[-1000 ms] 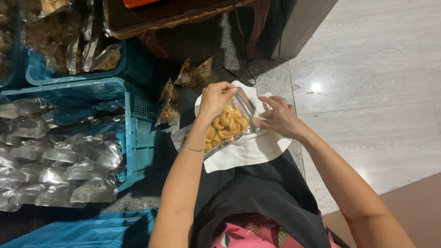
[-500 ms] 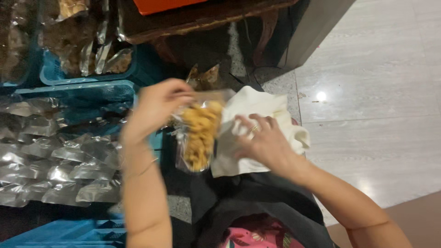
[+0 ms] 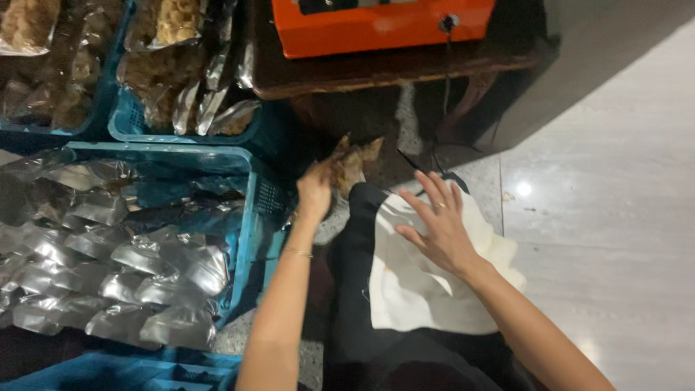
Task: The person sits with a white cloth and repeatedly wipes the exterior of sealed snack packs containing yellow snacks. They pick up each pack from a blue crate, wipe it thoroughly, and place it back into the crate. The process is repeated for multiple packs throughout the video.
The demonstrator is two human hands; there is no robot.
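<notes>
My left hand [image 3: 315, 192] reaches forward, its fingers closed on a clear snack bag [image 3: 350, 163] with brownish pieces, low over the floor by the table leg; the view there is blurred. My right hand [image 3: 438, 226] lies flat with fingers spread on a white cloth [image 3: 420, 289] draped over my dark-clothed lap, and it holds nothing. A thin bracelet circles my left wrist.
A blue crate [image 3: 250, 217] full of silvery sealed packets [image 3: 156, 261] stands at the left. Behind it are more blue crates [image 3: 123, 123] with bagged snacks. An orange machine [image 3: 376, 25] sits on a dark wooden table [image 3: 391, 69]. Pale floor tiles [image 3: 615, 217] lie to the right.
My left hand carried the snack bag off the cloth, forward and down toward the floor by the table. My right hand let go of the bag and now rests open on the cloth.
</notes>
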